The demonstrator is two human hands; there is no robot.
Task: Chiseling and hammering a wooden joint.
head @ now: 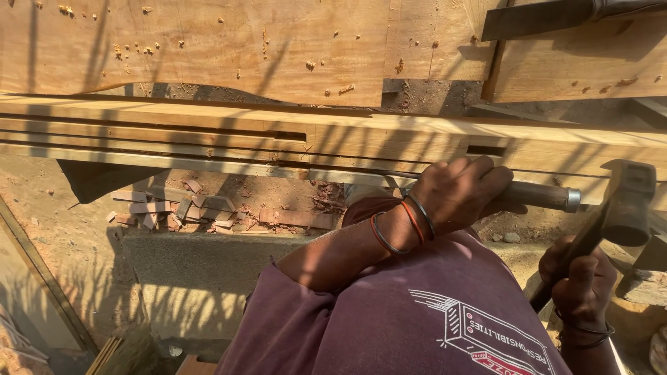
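Outdoor woodworking site, sunlit planks over bare dirt: the left hand (pixel 458 191) wraps the wooden, metal-ferruled handle of what seems a chisel (pixel 538 197) against a grooved timber beam (pixel 278 139); the right hand (pixel 580 281) grips a heavy steel-headed hammer (pixel 625 201) low on its shaft.

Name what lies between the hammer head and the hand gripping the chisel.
In the head view, the chisel handle's metal-ringed end; hammer head right, left hand left.

A wooden-handled chisel (pixel 538 196) lies level along the grooved timber frame (pixel 208 135); a dark-headed hammer (pixel 625 201) is raised beside it.
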